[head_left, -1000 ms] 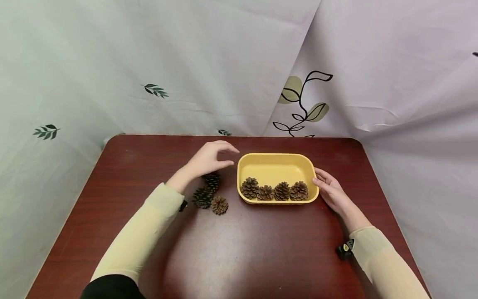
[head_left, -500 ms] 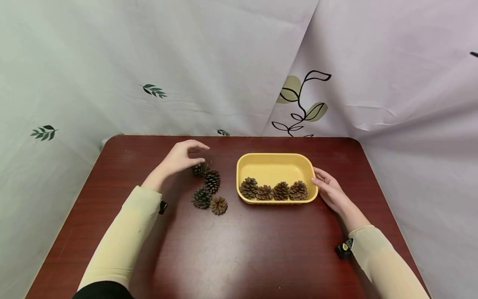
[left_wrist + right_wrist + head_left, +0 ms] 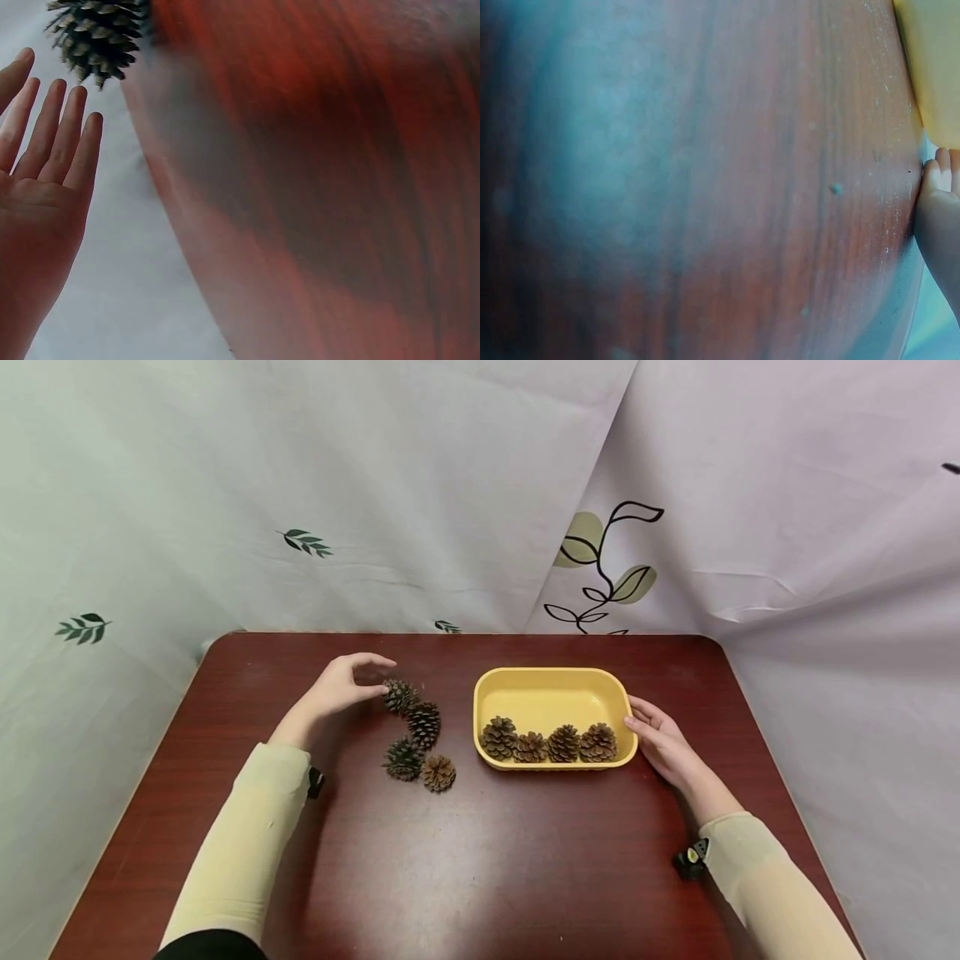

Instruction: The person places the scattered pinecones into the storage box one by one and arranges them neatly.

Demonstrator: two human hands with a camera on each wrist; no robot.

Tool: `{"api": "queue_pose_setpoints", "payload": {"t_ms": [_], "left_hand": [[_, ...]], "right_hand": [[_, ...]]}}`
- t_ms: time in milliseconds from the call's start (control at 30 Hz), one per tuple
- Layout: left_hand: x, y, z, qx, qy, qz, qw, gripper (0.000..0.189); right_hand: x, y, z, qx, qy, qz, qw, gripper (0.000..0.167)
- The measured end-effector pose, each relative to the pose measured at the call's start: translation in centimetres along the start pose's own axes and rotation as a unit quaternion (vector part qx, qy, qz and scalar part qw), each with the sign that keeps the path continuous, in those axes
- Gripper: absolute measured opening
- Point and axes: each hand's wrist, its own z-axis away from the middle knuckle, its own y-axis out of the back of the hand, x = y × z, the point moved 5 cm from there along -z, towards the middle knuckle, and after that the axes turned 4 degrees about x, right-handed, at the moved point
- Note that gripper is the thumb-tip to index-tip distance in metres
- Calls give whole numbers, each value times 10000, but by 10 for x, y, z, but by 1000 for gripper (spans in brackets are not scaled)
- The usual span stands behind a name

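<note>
My left hand is at the left, thumb and fingers spread apart around the near side of the farthest pine cone. In the left wrist view that pine cone shows just beyond the fingertips, and the palm has nothing in it. Three more pine cones trail toward me from it: a dark one, a greenish one and a lighter brown one. My right hand holds the right end of a yellow plastic tub, thumb at its rim and fingers along the outside.
Several pine cones stand in a row along the tub's near inner wall. The dark red wooden table runs back to a white cloth with leaf prints. A small black device sits at my right wrist.
My left hand has drawn away from the tub to the left and come down beside the farthest pine cone, which now shows. The right hand and tub stay put.
</note>
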Motion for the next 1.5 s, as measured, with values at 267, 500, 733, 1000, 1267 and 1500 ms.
{"api": "queue_pose_setpoints", "payload": {"t_ms": [267, 500, 733, 1000, 1267, 1500], "left_hand": [[-16, -2, 6, -131, 248, 166, 9995, 46], [-22, -7, 10, -304, 409, 416, 9978, 49], [-30, -10, 11, -351, 586, 401, 9969, 50], [-37, -11, 12, -306, 661, 438, 9964, 47], [-36, -10, 14, -198, 699, 546, 9959, 47], [-30, -5, 14, -52, 692, 597, 9958, 47]], "right_hand": [[0, 0, 0, 9, -8, 11, 10000, 36], [0, 0, -1, -56, -6, -43, 10000, 36], [-1, 0, -1, -29, -29, 49, 10000, 36], [0, 0, -1, -18, 5, -35, 10000, 35], [0, 1, -1, -33, 21, -40, 10000, 36], [0, 1, -1, 39, -24, 37, 10000, 35]]}}
